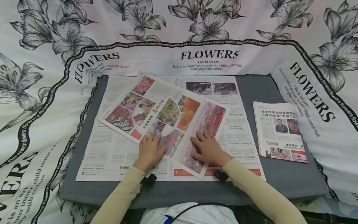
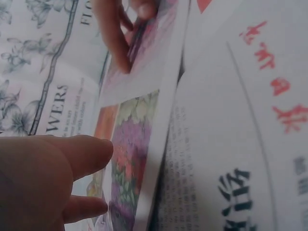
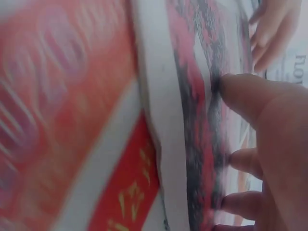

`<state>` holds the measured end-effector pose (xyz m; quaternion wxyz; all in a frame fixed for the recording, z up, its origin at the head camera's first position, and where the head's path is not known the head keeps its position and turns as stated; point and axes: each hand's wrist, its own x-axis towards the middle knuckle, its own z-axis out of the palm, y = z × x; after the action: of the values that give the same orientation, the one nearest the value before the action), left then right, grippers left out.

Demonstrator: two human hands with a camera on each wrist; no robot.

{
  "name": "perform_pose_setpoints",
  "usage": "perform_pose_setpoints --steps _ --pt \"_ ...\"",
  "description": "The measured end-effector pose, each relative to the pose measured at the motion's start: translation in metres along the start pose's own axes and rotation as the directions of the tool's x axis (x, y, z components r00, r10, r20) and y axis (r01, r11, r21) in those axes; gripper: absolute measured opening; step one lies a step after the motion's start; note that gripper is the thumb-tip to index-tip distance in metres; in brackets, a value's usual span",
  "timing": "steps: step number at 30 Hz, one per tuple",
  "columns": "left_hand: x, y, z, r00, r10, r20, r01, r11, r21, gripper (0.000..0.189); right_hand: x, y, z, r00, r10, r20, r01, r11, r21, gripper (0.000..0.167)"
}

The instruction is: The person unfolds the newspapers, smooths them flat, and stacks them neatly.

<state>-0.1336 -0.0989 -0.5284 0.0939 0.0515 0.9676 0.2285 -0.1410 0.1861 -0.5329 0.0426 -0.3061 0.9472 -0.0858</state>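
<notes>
A newspaper with colourful flower photos [image 1: 190,112] lies at a slant on top of a larger spread newspaper sheet [image 1: 103,149]. My left hand [image 1: 149,152] rests on its lower left edge, fingers spread and pointing away from me. On the right part of the same paper lies my right hand [image 1: 208,149], its fingertips touching the pink and red photo. In the left wrist view, the left thumb [image 2: 91,151] reaches over the purple flower picture [image 2: 130,154]. The right wrist view shows the right fingers [image 3: 245,159] against the paper, beside its pale folded edge.
Another folded newspaper [image 1: 279,133] lies at the right of the grey table [image 1: 173,196]. White cloth printed with flowers and lettering [image 1: 209,65] surrounds the table's back and sides. A black cable [image 1: 195,205] crosses the person's white clothing at the front.
</notes>
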Motion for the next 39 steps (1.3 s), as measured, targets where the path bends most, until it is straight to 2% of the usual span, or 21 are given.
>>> perform_pose_setpoints --steps 8,12,17,19,22,25,30,35,39 --pt "0.013 0.001 -0.003 0.998 -0.022 0.057 0.021 1.0 0.01 0.071 -0.018 -0.021 -0.004 0.998 -0.059 -0.023 0.059 0.998 -0.028 0.057" --pt "0.02 0.004 -0.004 0.995 -0.031 0.09 0.028 0.999 0.036 0.08 -0.022 -0.031 -0.006 0.997 -0.076 -0.028 0.075 0.997 -0.03 0.054" --pt "0.03 0.005 -0.006 0.988 -0.03 0.154 0.022 0.998 0.053 0.092 -0.023 -0.037 -0.011 0.994 -0.106 -0.011 0.106 0.994 -0.008 0.049" --pt "0.034 0.005 -0.006 0.984 -0.023 0.176 0.014 0.998 0.056 0.094 -0.023 -0.037 -0.013 0.994 -0.111 0.01 0.111 0.993 0.032 0.046" --pt "0.039 0.005 -0.007 0.979 -0.003 0.205 -0.01 0.998 0.065 0.096 -0.019 -0.032 -0.017 0.994 -0.104 0.035 0.099 0.987 0.126 0.045" --pt "0.043 0.004 -0.008 0.973 0.024 0.23 -0.039 0.997 0.061 0.096 -0.015 -0.024 -0.02 0.996 -0.085 0.041 0.077 0.981 0.177 0.047" --pt "0.048 0.003 -0.012 0.96 0.08 0.268 -0.092 0.995 0.033 0.095 -0.002 -0.008 -0.02 0.998 -0.058 0.031 0.053 0.99 0.133 0.051" --pt "0.052 0.002 -0.019 0.941 0.164 0.296 -0.181 0.983 0.029 0.093 0.017 0.006 -0.02 0.998 -0.055 -0.005 0.055 0.991 0.123 0.048" --pt "0.059 -0.001 -0.022 0.924 0.203 0.324 -0.23 0.972 0.047 0.093 0.034 0.017 -0.022 1.0 0.007 0.018 -0.009 0.994 0.105 0.059"
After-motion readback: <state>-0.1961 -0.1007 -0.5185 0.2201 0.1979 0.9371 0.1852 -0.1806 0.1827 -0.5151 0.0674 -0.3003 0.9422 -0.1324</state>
